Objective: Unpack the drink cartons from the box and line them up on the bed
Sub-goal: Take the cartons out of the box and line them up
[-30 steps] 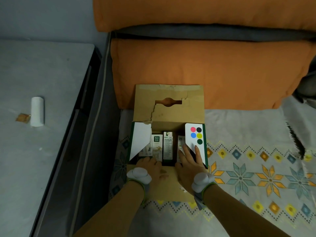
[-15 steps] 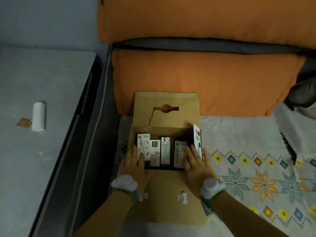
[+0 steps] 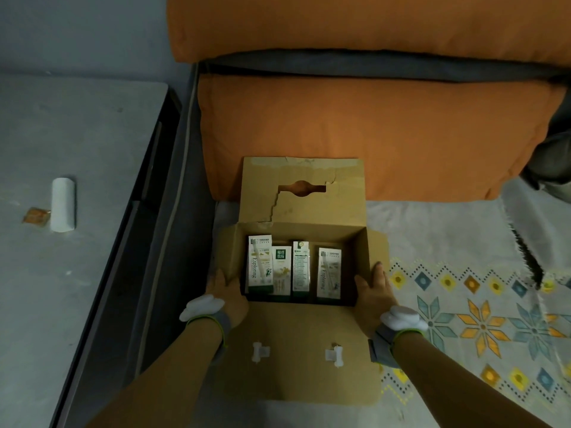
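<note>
A brown cardboard box (image 3: 304, 362) lies open on the bed (image 3: 463, 242), all its flaps folded outward. Several white-and-green drink cartons (image 3: 295, 270) lie side by side inside it, the tallest at the left. My left hand (image 3: 227, 293) presses flat on the left side flap. My right hand (image 3: 372, 290) presses flat on the right side flap. Neither hand holds a carton. Both wrists wear grey bands with white pods.
A large orange cushion (image 3: 370, 137) stands right behind the box. The patterned bed cover (image 3: 482, 319) spreads to the right. Left of the bed is a grey table (image 3: 61, 273) with a white roll (image 3: 63, 208) and a small orange wrapper (image 3: 36, 216).
Both hands moved outward from the cartons and pushed the side flaps down flat, so the box is fully open and the cartons are uncovered.
</note>
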The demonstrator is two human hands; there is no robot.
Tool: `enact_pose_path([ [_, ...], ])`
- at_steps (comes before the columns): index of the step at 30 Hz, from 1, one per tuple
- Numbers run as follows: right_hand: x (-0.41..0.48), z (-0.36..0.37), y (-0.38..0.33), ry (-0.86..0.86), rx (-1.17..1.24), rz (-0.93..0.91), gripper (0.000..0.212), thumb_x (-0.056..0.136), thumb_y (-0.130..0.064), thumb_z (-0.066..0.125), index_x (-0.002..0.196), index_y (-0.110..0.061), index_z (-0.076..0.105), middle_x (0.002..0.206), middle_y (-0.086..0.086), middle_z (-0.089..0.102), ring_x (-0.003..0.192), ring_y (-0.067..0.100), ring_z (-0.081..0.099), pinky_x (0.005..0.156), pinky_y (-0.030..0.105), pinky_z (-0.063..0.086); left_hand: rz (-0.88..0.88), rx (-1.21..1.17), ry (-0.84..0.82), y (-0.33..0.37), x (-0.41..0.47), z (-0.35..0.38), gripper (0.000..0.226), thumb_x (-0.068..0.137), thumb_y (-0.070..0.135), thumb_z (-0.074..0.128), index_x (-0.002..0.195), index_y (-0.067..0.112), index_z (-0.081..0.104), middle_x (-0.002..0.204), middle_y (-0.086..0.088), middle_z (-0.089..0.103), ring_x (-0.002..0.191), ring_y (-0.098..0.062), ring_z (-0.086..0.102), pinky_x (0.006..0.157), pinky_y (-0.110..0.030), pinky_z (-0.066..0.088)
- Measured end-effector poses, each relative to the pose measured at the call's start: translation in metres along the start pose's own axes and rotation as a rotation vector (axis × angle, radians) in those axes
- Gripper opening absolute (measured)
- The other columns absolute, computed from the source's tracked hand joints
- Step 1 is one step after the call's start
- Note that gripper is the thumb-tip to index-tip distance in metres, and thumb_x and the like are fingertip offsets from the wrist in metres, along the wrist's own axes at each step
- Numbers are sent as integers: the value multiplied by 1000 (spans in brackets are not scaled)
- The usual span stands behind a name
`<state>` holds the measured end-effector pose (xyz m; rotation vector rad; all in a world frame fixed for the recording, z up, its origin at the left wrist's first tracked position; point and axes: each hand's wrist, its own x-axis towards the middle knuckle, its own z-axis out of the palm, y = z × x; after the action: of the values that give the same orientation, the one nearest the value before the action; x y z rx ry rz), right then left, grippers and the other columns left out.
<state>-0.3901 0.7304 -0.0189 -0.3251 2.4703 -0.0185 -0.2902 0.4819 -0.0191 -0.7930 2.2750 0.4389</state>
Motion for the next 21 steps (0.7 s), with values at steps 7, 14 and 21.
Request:
enact_pose_path([
  [7,4,-11,-5,-25,114,-10,60,90,-19,46,144,-11,22,155,17,8,139,36,24,111,36,32,69,-139,-21,-3,9,6,52,99,21,32,146,8,14,157,-13,16,143,-25,21,116,-28,19],
  [14,0,-8,-19,167,49,75,60,79,-41,55,133,-19,38,152,19,16,138,40,20,114,47,20,20,-10,24,-10,16,20,59,96,42,32,148,19,14,157,-16,6,144,-33,9,118,-44,18],
  [21,2,-7,-56,329,92,-65,55,56,-17,77,108,-7,63,136,30,45,130,52,35,105,64,27,231,22,350,11,12,6,56,85,36,48,138,22,36,158,-12,8,143,-36,8,113,-48,24],
])
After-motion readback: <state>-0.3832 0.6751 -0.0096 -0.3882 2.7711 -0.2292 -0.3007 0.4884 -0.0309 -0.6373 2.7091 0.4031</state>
